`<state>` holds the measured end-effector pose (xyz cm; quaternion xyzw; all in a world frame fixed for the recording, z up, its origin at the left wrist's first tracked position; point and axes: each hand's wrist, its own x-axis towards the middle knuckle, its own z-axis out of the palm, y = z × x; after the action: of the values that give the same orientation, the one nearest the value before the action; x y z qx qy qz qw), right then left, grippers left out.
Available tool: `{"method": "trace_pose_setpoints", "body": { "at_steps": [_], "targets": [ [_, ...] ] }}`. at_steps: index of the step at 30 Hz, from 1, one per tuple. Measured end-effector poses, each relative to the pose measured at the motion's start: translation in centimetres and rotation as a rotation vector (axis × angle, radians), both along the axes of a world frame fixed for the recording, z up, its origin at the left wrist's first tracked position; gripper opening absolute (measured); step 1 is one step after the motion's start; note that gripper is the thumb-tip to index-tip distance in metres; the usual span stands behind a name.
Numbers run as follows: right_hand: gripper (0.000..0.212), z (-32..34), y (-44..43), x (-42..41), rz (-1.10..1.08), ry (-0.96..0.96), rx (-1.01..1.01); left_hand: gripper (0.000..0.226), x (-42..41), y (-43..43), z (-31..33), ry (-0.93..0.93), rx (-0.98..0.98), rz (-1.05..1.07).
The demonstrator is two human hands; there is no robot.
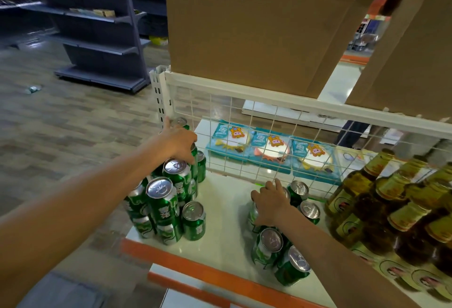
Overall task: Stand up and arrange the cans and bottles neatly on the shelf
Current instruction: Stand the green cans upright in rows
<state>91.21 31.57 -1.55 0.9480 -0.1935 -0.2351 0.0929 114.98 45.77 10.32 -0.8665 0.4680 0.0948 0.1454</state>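
Head view: fingers of the left hand (179, 144) gripped a stacked can (195, 168), those of the right hand (271, 203) a loose can (253, 214); jostling could topple the stack (163, 205).

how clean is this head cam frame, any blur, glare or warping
Head view: wide-angle perspective swells the near left forearm; motion blur smears the orange shelf edge, the brown glass bottles with gold labels and the wood-look floor; silver tops of the green aluminium cans catch soft glare, yet stay fairly sharp.

One wide-angle camera on the person's head looks forward and down, close above the shelf (227, 212).
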Motion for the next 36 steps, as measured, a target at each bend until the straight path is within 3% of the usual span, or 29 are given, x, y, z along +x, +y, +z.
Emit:
{"method": "trace_pose_setpoints", "body": {
  "at_steps": [3, 5, 9, 12, 15, 18, 22, 27, 30, 36],
  "targets": [
    [0.065, 0.4, 0.4, 0.6, -0.023, 0.087, 0.000, 0.074, 0.0, -0.1, 0.1, -0.025, 0.003, -0.012],
    [0.067, 1.0, 0.4, 0.9, -0.081, 0.043, 0.059, 0.079, -0.1, -0.2, 0.1, -0.026, -0.046, -0.017],
    [0.072, 2.8, 0.1, 1.8, -0.211, -0.383, 0.284, 0.079, -1.2, -1.0, 0.2, 0.150, -0.317, 0.019],
    [0.081, 3.7, 0.7, 2.7, -0.355, -0.711, 0.620, 0.084, -3.5, -2.4, 0.3, 0.371, -0.497, 0.053],
    [0.084, 4.3, 1.4, 3.4, -0.408, -0.937, 0.820, 0.088, -6.0, -4.6, -0.1, 0.445, -0.515, 0.026],
    [0.084, 4.1, 1.2, 3.4, -0.417, -1.076, 0.791, 0.084, -8.3, -6.4, -0.9, 0.446, -0.494, -0.031],
    [0.082, 2.6, -0.3, 3.1, -0.447, -0.972, 0.676, 0.074, -8.4, -7.3, -1.3, 0.478, -0.453, -0.063],
    [0.066, 0.3, -1.9, 3.0, -0.425, -0.550, 0.368, 0.066, -5.7, -5.8, -0.7, 0.417, -0.475, -0.004],
    [0.064, -0.9, -2.3, 3.0, -0.415, -0.401, 0.204, 0.058, -4.2, -4.1, -0.4, 0.341, -0.428, 0.000],
    [0.059, -0.6, -2.7, 3.6, -0.396, -0.225, 0.158, 0.057, -1.9, 0.3, -0.3, 0.284, -0.253, 0.042]
  ]
}}
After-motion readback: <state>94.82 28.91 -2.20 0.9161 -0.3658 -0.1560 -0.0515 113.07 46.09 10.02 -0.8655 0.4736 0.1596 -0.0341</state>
